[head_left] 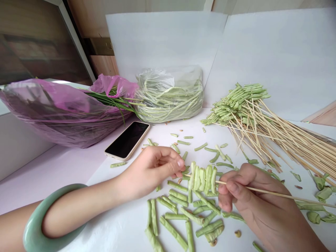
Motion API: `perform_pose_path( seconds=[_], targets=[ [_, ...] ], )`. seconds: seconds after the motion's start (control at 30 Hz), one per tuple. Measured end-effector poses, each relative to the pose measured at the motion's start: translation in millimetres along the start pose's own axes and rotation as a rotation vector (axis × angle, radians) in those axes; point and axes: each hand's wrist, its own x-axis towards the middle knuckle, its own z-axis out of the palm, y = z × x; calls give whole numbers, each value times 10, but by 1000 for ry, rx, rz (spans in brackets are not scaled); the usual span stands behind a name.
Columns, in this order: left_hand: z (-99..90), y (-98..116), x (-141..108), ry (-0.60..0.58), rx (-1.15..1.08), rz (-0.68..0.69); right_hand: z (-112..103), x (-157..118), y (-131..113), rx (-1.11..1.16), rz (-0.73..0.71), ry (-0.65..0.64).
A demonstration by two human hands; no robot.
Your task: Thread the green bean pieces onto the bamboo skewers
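Observation:
A thin bamboo skewer (265, 193) carries several short green bean pieces (202, 178) pushed side by side, crosswise near its left end. My right hand (258, 203) pinches the stick just right of these pieces, and its long end runs out past my palm to the right. My left hand (154, 166), with a green bangle (39, 217) on the forearm, has its thumb and fingers closed at the skewer's left tip. Beneath both hands, loose cut bean pieces (173, 232) lie scattered on the white surface (110, 213).
Finished bean skewers (238, 101) are piled at the back right, sticks pointing right. A clear bag of long beans (170, 101) stands at the back, beside a purple bag (65, 112) with green stalks. A phone (127, 140) lies left of centre. Bean scraps (324, 192) lie at right.

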Motion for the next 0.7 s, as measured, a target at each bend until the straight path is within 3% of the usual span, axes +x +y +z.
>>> perform_pose_path(
  seconds=[0.17, 0.23, 0.3, 0.37, 0.43, 0.57, 0.7],
  targets=[
    [-259, 68, 100, 179, 508, 111, -34, 1, -9, -40, -24, 35],
    [-361, 81, 143, 107, 727, 133, -52, -3, -5, -67, -46, 13],
    [-439, 87, 170, -50, 925, 175, -70, -11, -1, -89, -68, 3],
    [-489, 88, 179, -240, 1016, 211, -84, -19, 2, -106, -80, -4],
    [-515, 90, 175, -358, 1036, 211, -89, -22, 4, -113, -83, -19],
    [-514, 96, 165, -404, 1057, 169, -74, -13, 7, -101, -61, -21],
    [-478, 88, 157, -420, 1072, 213, -60, -7, 10, -73, -66, -4]
  ],
)
